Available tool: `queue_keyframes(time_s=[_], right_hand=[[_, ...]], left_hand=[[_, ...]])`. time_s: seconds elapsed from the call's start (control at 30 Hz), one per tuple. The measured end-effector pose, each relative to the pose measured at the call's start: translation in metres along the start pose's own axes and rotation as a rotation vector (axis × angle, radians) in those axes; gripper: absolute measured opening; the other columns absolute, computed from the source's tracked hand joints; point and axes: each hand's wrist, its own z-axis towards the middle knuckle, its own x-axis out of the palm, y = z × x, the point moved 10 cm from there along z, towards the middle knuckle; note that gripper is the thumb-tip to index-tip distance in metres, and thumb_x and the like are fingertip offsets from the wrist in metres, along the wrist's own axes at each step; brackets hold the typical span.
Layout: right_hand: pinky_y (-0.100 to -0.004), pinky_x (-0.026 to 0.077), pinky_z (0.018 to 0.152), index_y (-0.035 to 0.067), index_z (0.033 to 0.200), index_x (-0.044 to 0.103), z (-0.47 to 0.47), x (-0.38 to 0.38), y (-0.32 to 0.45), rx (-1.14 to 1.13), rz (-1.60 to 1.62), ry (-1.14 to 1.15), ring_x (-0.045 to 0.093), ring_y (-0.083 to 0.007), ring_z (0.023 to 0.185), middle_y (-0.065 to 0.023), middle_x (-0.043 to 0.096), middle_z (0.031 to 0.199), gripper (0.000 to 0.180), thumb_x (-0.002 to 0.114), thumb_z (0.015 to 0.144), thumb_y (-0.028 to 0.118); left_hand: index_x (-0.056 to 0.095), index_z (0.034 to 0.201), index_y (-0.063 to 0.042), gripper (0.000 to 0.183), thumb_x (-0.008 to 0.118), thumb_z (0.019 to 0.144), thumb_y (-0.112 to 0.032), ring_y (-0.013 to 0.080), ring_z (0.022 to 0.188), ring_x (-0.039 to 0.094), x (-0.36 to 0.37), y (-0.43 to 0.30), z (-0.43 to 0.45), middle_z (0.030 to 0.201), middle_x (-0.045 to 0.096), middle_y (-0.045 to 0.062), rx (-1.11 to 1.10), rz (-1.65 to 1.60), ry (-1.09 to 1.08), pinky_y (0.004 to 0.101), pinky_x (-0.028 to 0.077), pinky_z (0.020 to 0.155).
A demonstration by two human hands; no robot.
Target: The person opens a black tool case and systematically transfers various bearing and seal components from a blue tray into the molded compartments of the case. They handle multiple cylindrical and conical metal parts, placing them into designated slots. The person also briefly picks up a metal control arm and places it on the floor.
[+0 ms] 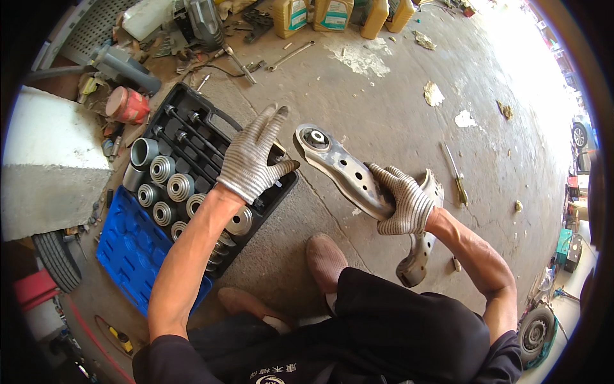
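Observation:
My right hand [405, 199], in a striped knit glove, grips a metal suspension control arm [352, 180]. A round bushing [317, 138] sits in the arm's upper left end; its other end hangs low beside my knee. My left hand [254, 153], gloved alike, hovers over a black tool case [283, 189] with fingers spread and nothing seen in them. Metal press sleeves and stepped discs [180, 187] lie in rows in the case, with threaded rods [192, 129] above them. The blue case lid [136, 245] lies folded back at the left.
A combination wrench [291, 56] lies on the concrete floor near yellow oil jugs [333, 14]. On the right is a screwdriver [460, 185]. A red can [127, 104] stands beyond the case. A pale block [55, 163] and a tire [56, 261] are on the left; a wheel [536, 333] is lower right.

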Motion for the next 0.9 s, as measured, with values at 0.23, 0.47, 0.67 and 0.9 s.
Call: queue_keyframes(time_s=[0.23, 0.47, 0.67, 0.9], right_hand=[[-0.039, 0.056, 0.106, -0.003, 0.157, 0.05, -0.025, -0.012, 0.014, 0.012, -0.081, 0.164, 0.07, -0.0323, 0.116, -0.0191, 0.069, 0.13, 0.121, 0.083, 0.044, 0.026], [-0.0383, 0.054, 0.116, 0.005, 0.164, 0.043, -0.053, -0.032, 0.004, 0.216, -0.223, 0.597, 0.067, -0.0318, 0.13, -0.0189, 0.066, 0.146, 0.131, 0.09, 0.041, 0.014], [-0.0442, 0.065, 0.096, 0.017, 0.157, 0.056, -0.047, -0.086, 0.017, 0.551, -0.489, 0.724, 0.076, -0.0309, 0.112, -0.0164, 0.076, 0.129, 0.092, 0.091, 0.073, 0.007], [-0.0482, 0.058, 0.102, 0.001, 0.147, 0.05, 0.0, -0.084, 0.071, 0.492, -1.128, 0.494, 0.069, -0.0334, 0.107, -0.018, 0.071, 0.115, 0.1, 0.099, 0.071, 0.045]], left_hand=[[0.059, 0.152, -0.009, 0.083, 0.091, 0.079, -0.033, 0.0342, 0.144, 0.057, 0.028, -0.047, 0.005, 0.155, 0.06, 0.016, 0.163, -0.271, 0.185, 0.0442, 0.048, 0.12], [0.07, 0.122, 0.001, 0.059, 0.094, 0.08, -0.033, 0.0387, 0.109, 0.074, 0.025, -0.106, -0.028, 0.113, 0.076, 0.02, 0.209, -0.585, 0.006, 0.046, 0.062, 0.098], [0.069, 0.114, 0.002, 0.052, 0.094, 0.083, -0.031, 0.033, 0.078, 0.076, 0.02, -0.121, -0.041, 0.095, 0.074, 0.017, 0.078, -0.579, -0.229, 0.0413, 0.062, 0.069], [0.073, 0.105, 0.004, 0.049, 0.092, 0.087, -0.037, 0.025, 0.068, 0.073, 0.046, -0.091, -0.05, 0.08, 0.073, 0.015, -0.287, -0.639, -0.183, 0.0369, 0.059, 0.062]])
